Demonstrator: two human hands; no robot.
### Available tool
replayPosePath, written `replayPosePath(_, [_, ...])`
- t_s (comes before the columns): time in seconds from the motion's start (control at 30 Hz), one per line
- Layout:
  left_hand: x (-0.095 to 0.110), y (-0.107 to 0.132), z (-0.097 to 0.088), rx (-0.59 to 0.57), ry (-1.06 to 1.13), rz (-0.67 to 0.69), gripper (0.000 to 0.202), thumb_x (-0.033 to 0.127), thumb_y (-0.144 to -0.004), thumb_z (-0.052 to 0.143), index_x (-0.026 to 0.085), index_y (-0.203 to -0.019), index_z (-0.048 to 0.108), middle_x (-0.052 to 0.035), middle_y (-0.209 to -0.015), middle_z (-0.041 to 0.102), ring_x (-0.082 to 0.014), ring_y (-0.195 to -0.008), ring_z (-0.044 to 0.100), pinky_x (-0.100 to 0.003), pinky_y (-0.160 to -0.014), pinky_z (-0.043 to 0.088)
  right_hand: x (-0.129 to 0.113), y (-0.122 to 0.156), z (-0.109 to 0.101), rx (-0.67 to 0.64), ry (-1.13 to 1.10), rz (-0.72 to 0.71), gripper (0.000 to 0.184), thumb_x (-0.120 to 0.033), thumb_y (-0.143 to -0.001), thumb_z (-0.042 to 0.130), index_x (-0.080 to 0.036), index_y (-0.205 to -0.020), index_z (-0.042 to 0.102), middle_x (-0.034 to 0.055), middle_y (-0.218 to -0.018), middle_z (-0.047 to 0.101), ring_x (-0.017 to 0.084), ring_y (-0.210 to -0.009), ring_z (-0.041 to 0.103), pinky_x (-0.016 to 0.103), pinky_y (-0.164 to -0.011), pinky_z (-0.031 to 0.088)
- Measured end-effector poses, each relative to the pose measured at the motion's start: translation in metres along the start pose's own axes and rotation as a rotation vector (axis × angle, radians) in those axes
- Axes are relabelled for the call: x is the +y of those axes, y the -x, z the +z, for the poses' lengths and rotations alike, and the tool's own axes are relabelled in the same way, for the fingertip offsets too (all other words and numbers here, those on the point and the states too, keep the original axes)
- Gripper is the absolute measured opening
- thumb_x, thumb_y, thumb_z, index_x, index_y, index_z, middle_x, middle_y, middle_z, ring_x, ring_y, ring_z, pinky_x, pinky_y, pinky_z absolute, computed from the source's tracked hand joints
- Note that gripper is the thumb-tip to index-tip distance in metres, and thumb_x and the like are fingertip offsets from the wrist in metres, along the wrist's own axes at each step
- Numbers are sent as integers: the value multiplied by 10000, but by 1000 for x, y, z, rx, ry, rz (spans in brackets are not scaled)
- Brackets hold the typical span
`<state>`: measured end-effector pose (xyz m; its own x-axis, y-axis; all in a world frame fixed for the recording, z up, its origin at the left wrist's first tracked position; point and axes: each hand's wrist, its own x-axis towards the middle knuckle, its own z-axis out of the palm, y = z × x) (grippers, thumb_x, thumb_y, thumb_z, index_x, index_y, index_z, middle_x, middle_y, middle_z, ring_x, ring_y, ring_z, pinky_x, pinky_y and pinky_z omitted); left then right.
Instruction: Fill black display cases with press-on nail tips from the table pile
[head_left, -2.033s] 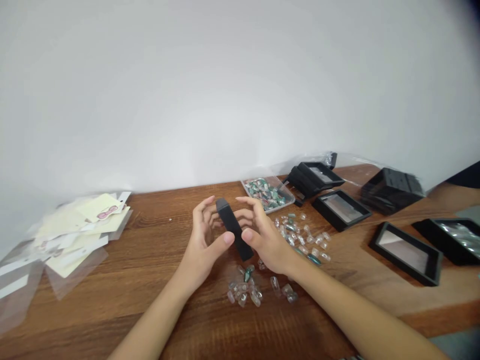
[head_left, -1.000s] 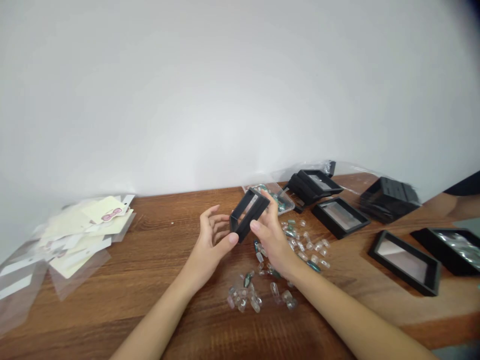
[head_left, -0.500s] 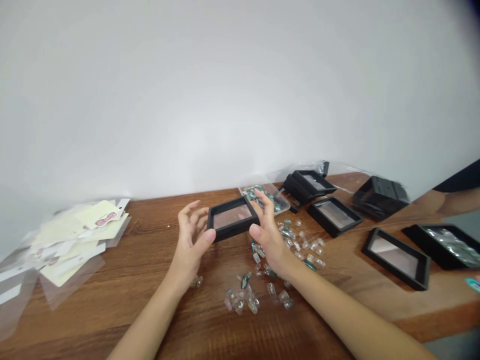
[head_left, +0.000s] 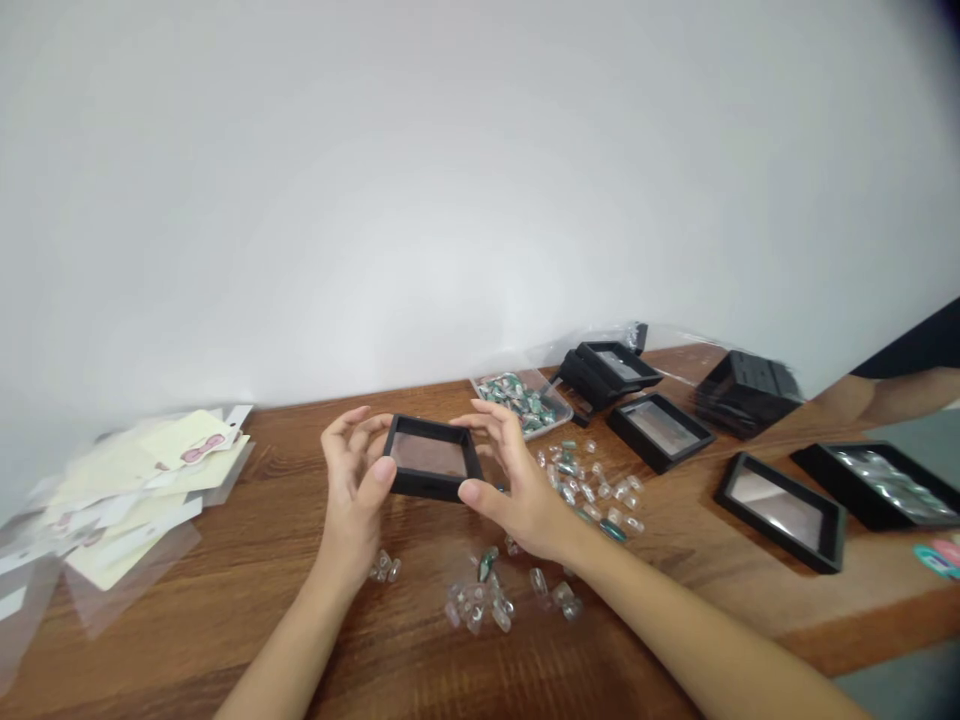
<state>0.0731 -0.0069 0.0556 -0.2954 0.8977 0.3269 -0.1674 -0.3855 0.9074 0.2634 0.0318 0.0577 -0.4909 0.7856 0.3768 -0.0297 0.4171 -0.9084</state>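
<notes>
Between my two hands is a small black frame box (head_left: 430, 456) with a clear window, held above the wooden table. My left hand (head_left: 354, 490) grips its left side, thumb on the near corner and fingers behind. On the right side, my right hand (head_left: 517, 485) holds it with the thumb at the near corner and fingers along the far edge. Below and beside my right hand lie loose press-on nails (head_left: 480, 600), clear and green. Behind it stands a clear plastic tub (head_left: 559, 408) full of green nails.
Yellowish cards (head_left: 127, 500) in clear sleeves are heaped at the left. Rightward lie more black frame boxes (head_left: 660, 432), a window frame (head_left: 784, 512), a plastic-wrapped stack (head_left: 742, 395) and a box holding shiny nails (head_left: 892, 485). Another person's arm (head_left: 877, 395) reaches in at the far right.
Both hands have shifted left and slightly down with the black frame box. The box has turned so its window tilts differently. The view has moved slightly.
</notes>
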Motion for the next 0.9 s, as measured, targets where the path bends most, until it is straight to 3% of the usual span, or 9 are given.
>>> replayPosePath(0.2, [3,-1,2,-23,-20,12,575,467,-807,725,316,-1256,398,-56,-1206,546,-206,-1042,601,-340,-846,505,-6,3,2,-126,142,66,825,-554,-838,684,-245,-1449,224,147,-1371,508,284,-1246,520,480,-1019,445])
replayPosePath(0.43, [2,5,10,-116,-129,34,599,410,-832,727,325,-1289,349,-65,-1257,516,-187,-1064,585,-320,-878,487,-3,5,1,-138,386,-13,806,-604,-865,581,-199,-1476,246,169,-1316,591,351,-1197,569,556,-994,442])
replayPosePath(0.7, [1,7,7,-150,-164,62,588,428,-844,707,312,-1297,352,-75,-1249,531,-209,-1074,597,-352,-905,482,0,7,3,-112,422,-110,782,-634,-890,486,-179,-1472,232,181,-1339,590,348,-1193,597,548,-984,472])
replayPosePath(0.9, [0,6,5,-192,-233,72,610,414,-856,694,297,-1319,314,-84,-1254,531,-221,-1096,589,-387,-958,454,1,7,5,-118,452,-83,823,-578,-835,577,-203,-1468,211,152,-1267,638,325,-1108,649,505,-921,522])
